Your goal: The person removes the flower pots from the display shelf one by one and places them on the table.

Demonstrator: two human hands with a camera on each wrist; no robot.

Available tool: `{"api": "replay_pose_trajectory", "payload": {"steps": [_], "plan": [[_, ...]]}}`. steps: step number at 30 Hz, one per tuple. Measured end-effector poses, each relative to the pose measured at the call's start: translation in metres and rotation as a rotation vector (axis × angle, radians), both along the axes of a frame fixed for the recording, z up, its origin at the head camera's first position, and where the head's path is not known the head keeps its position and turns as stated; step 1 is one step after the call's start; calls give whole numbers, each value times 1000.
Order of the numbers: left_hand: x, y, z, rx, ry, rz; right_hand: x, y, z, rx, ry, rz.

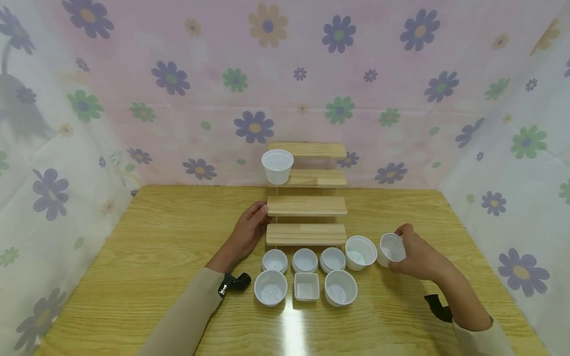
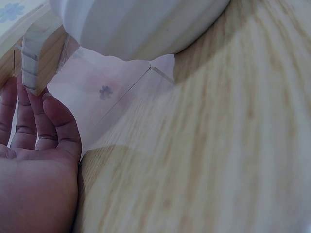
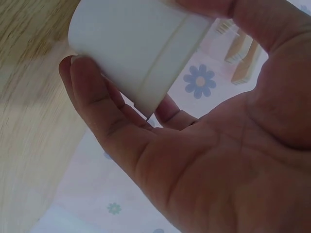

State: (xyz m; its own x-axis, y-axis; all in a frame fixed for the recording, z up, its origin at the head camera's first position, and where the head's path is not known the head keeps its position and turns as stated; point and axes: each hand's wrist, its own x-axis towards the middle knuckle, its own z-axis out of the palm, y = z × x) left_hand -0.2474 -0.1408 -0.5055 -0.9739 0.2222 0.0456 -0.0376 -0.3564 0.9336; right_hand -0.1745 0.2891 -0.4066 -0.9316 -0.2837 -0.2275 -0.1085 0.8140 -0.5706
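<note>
My left hand [image 1: 248, 231] is at the left side of a stepped wooden display stand [image 1: 307, 204], its thumb and fingers pinching the end of a board [image 2: 51, 63]. In the left wrist view the fingertips partly pass behind that board. On the right, my right hand [image 1: 418, 253] grips a white cup [image 1: 392, 248] by its side, the cup tilted, fingers along one side and thumb on the other. The same cup [image 3: 131, 48] shows its rim toward the palm in the right wrist view. Beside it stands another white cup [image 1: 361, 253].
A white cup [image 1: 278, 168] stands at the left end of an upper step. In front of the stand are several small white bowls [image 1: 274, 260], among them a square one [image 1: 307, 288] between two round ones. A flowered cloth [image 1: 303, 89] hangs behind the wooden table [image 1: 178, 257].
</note>
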Motion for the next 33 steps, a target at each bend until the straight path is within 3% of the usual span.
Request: {"api": "replay_pose_trajectory", "payload": {"steps": [33], "plan": [[1,0,1,-3,-20,3,-2,-2,-1,73,15,17]]}}
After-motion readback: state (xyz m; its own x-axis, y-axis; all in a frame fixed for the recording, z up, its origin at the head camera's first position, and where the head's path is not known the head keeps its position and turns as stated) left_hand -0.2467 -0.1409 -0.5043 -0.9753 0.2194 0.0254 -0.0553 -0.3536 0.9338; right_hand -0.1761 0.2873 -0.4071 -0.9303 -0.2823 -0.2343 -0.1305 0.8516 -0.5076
